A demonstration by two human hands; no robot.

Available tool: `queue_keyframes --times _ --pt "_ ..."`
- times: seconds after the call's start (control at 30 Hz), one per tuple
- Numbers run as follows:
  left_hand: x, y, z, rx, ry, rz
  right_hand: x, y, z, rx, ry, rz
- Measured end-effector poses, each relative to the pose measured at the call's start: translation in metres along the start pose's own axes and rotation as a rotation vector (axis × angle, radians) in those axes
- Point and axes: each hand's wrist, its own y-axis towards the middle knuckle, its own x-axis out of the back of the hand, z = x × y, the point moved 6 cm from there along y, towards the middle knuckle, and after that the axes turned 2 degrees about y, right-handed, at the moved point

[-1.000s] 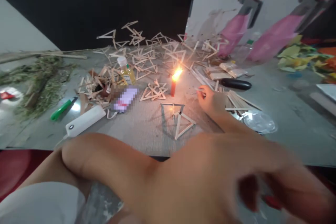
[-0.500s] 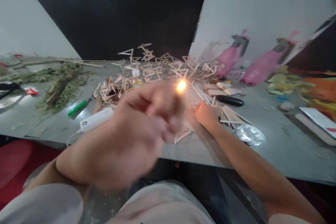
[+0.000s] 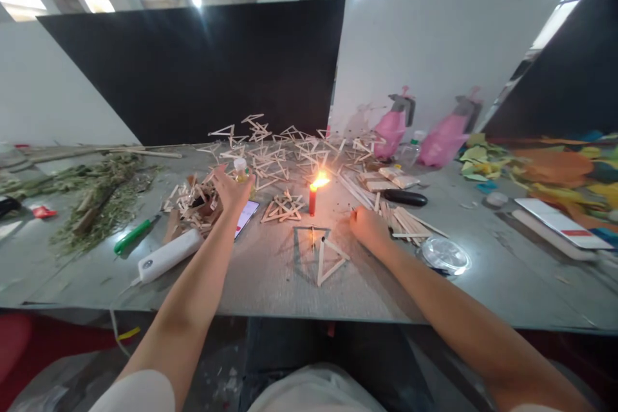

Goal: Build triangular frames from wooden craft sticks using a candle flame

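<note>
My left hand (image 3: 232,188) reaches forward over the grey table (image 3: 270,283) with its fingers spread, just in front of a small bottle of yellow liquid (image 3: 240,170) and above a phone (image 3: 245,217). My right hand (image 3: 367,228) rests on the table with its fingers curled, next to a bundle of wooden sticks (image 3: 404,221); what it holds, if anything, is hidden. Between the hands a short red candle (image 3: 313,197) burns. A stick triangle (image 3: 329,260) lies in front of the candle, and a stick star (image 3: 282,207) lies left of it.
Several stick triangles (image 3: 270,148) are heaped behind the candle. A white power bank (image 3: 167,255) and a green lighter (image 3: 131,235) lie at the left beside dried plant stalks (image 3: 96,190). A black-handled tool (image 3: 404,197), a clear lid (image 3: 444,255) and coloured paper (image 3: 555,167) are at the right.
My left hand was close to the camera and blurred; it has stretched out forward to the bottle. The view has tilted up. My right hand has stayed near the sticks.
</note>
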Motion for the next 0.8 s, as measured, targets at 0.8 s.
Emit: queue_keyframes --times 0.8 --pt "-0.004 0.0 0.0 -0.117 0.019 -0.028 0.074 -0.016 -0.017 0.122 0.238 -0.43"
